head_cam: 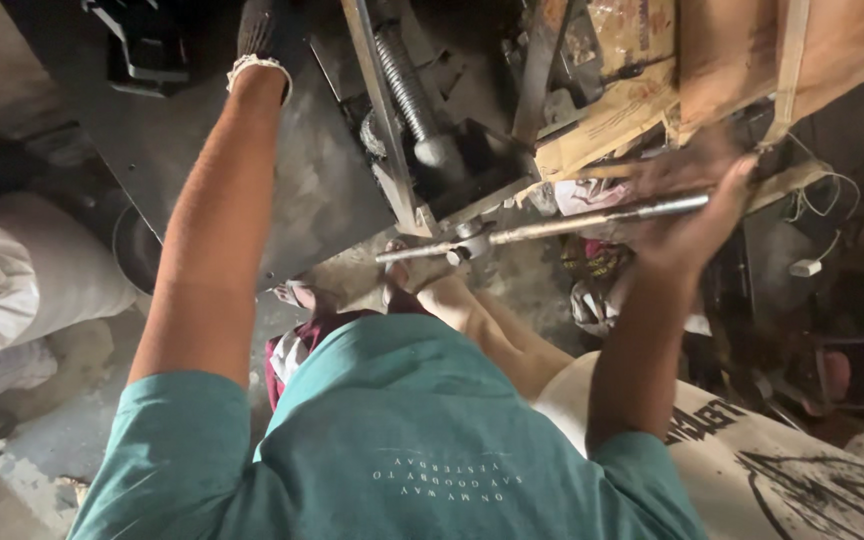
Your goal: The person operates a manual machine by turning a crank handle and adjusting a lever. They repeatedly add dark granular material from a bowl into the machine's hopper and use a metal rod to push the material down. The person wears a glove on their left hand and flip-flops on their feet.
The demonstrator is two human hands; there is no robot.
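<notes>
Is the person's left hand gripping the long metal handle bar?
No, the left hand, in a dark glove, rests up on the dark metal plate; the right hand holds the metal bar.

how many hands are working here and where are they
2. The left hand, in a dark glove, rests on the dark metal plate at the top. The right hand, blurred, grips the long metal bar at right. No others show; some may be hidden.

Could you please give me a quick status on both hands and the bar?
Right hand closed on long grey metal bar, motion-blurred. Left hand, dark glove, resting on dark steel machine plate. Brown cardboard scraps crowd behind the bar.
</notes>
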